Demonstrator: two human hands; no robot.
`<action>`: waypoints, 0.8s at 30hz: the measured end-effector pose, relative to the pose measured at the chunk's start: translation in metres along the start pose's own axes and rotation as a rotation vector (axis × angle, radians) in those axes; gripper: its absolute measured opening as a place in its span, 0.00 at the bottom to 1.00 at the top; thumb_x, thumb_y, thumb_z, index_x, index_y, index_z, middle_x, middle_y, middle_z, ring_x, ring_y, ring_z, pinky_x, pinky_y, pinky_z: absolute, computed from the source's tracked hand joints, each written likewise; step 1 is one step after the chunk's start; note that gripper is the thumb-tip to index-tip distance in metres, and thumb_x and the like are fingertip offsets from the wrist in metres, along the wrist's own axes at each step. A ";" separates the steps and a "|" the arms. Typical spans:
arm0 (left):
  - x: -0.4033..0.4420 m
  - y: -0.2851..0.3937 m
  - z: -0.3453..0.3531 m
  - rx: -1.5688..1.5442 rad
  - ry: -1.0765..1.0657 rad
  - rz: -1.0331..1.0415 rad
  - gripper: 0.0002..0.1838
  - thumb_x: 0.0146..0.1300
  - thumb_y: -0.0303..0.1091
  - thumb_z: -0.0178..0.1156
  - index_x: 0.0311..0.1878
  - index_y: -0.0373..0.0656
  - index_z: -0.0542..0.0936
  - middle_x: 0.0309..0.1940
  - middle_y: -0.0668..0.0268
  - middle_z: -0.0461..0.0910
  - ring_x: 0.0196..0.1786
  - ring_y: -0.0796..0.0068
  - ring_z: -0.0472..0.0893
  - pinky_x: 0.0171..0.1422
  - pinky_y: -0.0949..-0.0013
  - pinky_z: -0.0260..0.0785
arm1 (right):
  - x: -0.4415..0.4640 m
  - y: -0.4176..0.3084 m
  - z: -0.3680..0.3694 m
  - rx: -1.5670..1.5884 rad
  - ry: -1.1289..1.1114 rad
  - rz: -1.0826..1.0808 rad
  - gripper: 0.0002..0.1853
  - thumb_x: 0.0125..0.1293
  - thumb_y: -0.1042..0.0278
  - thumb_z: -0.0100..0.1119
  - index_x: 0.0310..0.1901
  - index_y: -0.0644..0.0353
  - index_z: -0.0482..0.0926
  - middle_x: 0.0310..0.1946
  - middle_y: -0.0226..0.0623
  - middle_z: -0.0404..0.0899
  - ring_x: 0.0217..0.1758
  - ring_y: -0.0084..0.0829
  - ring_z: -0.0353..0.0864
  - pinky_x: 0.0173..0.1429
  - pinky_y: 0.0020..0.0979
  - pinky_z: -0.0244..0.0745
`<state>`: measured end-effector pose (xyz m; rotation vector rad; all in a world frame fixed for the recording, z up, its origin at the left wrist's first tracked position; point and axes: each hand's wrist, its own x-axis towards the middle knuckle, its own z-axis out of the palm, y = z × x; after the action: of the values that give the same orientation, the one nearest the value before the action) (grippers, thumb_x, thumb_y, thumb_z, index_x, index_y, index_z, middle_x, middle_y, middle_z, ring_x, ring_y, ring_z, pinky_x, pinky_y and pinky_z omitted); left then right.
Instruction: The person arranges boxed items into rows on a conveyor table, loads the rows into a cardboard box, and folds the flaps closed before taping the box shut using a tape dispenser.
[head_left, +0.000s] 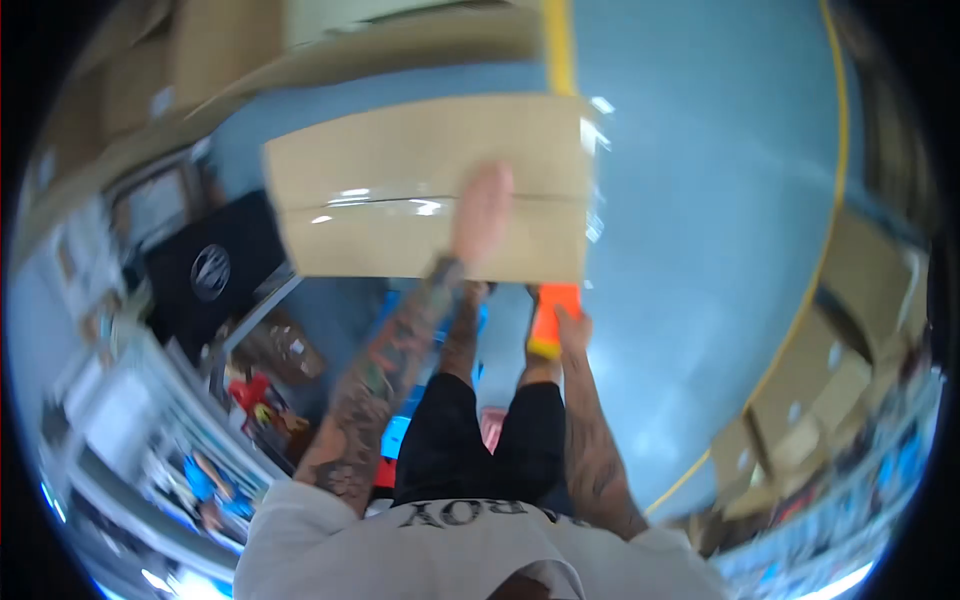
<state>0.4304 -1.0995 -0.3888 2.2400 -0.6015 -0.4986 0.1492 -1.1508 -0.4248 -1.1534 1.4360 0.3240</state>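
Note:
A large closed cardboard box (380, 165) is in front of me, with shiny clear tape along parts of its middle seam and glossy bits at its right edge. My left hand (485, 215) lies flat across the top of the box, fingers stretched out over the seam and blurred by motion. Just below the box's near right corner, my right hand (572, 328) is closed around an orange and yellow block-shaped object (557, 312). Its exact kind is not clear, and its upper end meets the box edge in view.
A black panel with a round white logo (210, 270) stands at the left, beside metal-edged shelving (250, 450). Cardboard boxes (800, 420) line the right side past a yellow floor line (838, 150). Something blue (395, 435) is on the floor by my legs.

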 end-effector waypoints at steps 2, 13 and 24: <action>-0.073 0.004 -0.029 -0.092 -0.038 -0.280 0.20 0.74 0.42 0.44 0.50 0.37 0.79 0.48 0.48 0.79 0.52 0.46 0.76 0.58 0.51 0.66 | -0.042 0.013 0.005 0.420 0.005 0.093 0.16 0.63 0.70 0.61 0.50 0.69 0.78 0.42 0.40 0.83 0.40 0.31 0.82 0.43 0.33 0.80; -0.224 0.116 -0.191 -1.222 0.190 -1.023 0.30 0.69 0.58 0.55 0.55 0.38 0.78 0.47 0.67 0.79 0.48 0.77 0.78 0.50 0.73 0.71 | -0.252 -0.174 0.023 -0.314 -0.731 -0.555 0.26 0.67 0.76 0.55 0.66 0.69 0.64 0.58 0.44 0.73 0.58 0.35 0.75 0.63 0.34 0.69; -0.237 0.098 -0.273 -1.496 0.324 -0.673 0.13 0.65 0.36 0.64 0.47 0.38 0.82 0.38 0.69 0.82 0.41 0.82 0.80 0.46 0.75 0.73 | -0.297 -0.241 0.061 -0.538 -0.997 -0.800 0.34 0.63 0.78 0.60 0.70 0.69 0.59 0.62 0.46 0.70 0.60 0.35 0.73 0.65 0.33 0.68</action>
<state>0.3527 -0.8731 -0.1010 0.9321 0.6145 -0.5835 0.3143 -1.0841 -0.0810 -1.5618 -0.0344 0.6072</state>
